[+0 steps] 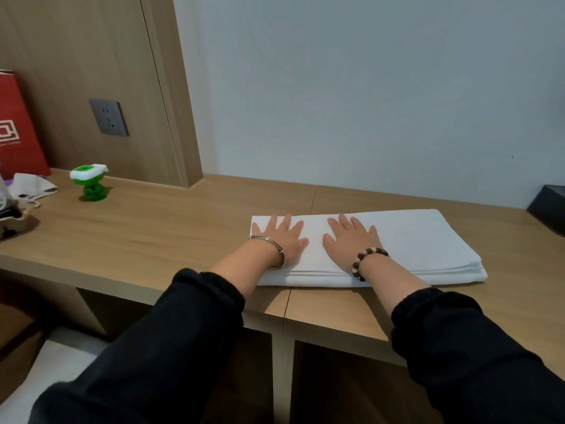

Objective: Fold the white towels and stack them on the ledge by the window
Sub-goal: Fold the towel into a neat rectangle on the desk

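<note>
Black sleeves (171,347) cover both forearms, which reach from the lower edge of the view to the ledge (153,237).

Left hand (282,237): palm down, flat on the left end of the folded white towel (422,240). Fingers are straight and spread; nothing is grasped. A silver bangle (273,250) sits on the wrist.

Right hand (351,240): palm down, flat on the towel just beside the left hand, not touching it. Fingers are straight and spread; nothing is grasped. A bead bracelet (368,261) sits on the wrist.

Towel position: flat on the wooden ledge, several layers visible at its near edge, long side parallel to the pale wall (367,102).

Other items: a green and white object (90,182) stands well to the left on the ledge, a red bag (18,127) at far left, a grey socket (108,117) on the wood panel, and a dark box (550,206) at far right.
</note>
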